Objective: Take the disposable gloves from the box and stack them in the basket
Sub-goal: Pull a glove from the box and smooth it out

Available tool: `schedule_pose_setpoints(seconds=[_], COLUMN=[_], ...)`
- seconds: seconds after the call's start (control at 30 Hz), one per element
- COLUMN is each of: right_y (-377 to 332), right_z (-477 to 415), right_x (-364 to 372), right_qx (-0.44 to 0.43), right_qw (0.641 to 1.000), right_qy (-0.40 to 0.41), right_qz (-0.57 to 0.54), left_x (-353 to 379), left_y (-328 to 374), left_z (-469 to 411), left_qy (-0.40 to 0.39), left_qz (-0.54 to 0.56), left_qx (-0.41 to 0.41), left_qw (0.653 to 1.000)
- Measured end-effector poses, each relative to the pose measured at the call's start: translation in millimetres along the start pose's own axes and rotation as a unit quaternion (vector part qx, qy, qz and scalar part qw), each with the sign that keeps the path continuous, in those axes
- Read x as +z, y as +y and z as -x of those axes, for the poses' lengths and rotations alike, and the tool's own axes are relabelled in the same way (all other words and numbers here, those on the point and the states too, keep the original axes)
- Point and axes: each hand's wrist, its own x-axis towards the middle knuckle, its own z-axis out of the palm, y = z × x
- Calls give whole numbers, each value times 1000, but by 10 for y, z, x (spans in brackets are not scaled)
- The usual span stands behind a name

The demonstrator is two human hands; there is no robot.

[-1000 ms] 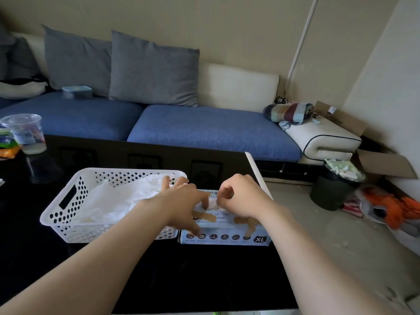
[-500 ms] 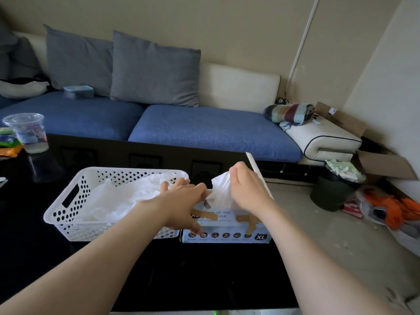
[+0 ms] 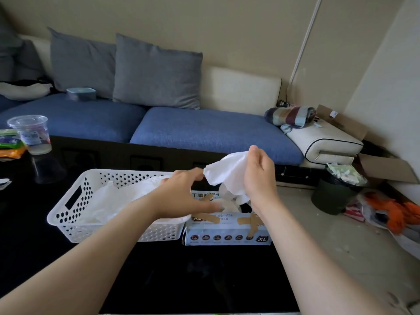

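A pale blue glove box (image 3: 227, 231) marked XL, patched with tape, lies on the black table. To its left stands a white perforated basket (image 3: 70, 214) holding a stack of white gloves (image 3: 118, 198). My right hand (image 3: 258, 176) pinches a white glove (image 3: 227, 171) and holds it above the box opening; its lower end still hangs into the box. My left hand (image 3: 181, 194) hovers over the box's left end, and its fingertips touch the glove's left corner.
A clear plastic cup (image 3: 31, 135) and snack packets (image 3: 10, 144) stand at the table's far left. A blue sofa (image 3: 204, 130) with grey cushions runs behind. On the floor to the right are a dark bin (image 3: 334, 194), cardboard and an orange item.
My right hand has pulled the glove up out of the box, from the opening to well above it. My left hand has lifted off the box top toward the glove.
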Motion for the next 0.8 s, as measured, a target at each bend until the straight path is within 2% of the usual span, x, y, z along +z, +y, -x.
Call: schedule_pose_setpoints(seconds=[0.1, 0.17, 0.37, 0.6, 0.67, 0.8], right_y=[-23, -17, 1, -86, -34, 6], right_z=[18, 21, 61, 128, 128, 101], right_x=[57, 98, 154, 206, 227, 237], right_qx=[2, 5, 62, 67, 41, -49], right_qw=[1000, 998, 984, 951, 948, 958], right_qy=[-14, -27, -117, -292, -300, -237], right_qz=[19, 48, 116, 77, 98, 155], left_x=[-78, -121, -142, -196, -219, -285], left_y=[77, 99, 91, 39, 37, 11], left_z=[26, 48, 58, 82, 93, 120], left_qy=[76, 118, 175, 235, 264, 269], left_qz=[176, 215, 219, 206, 191, 226], left_qx=[28, 34, 54, 33, 18, -14], left_qw=[981, 969, 958, 949, 945, 936])
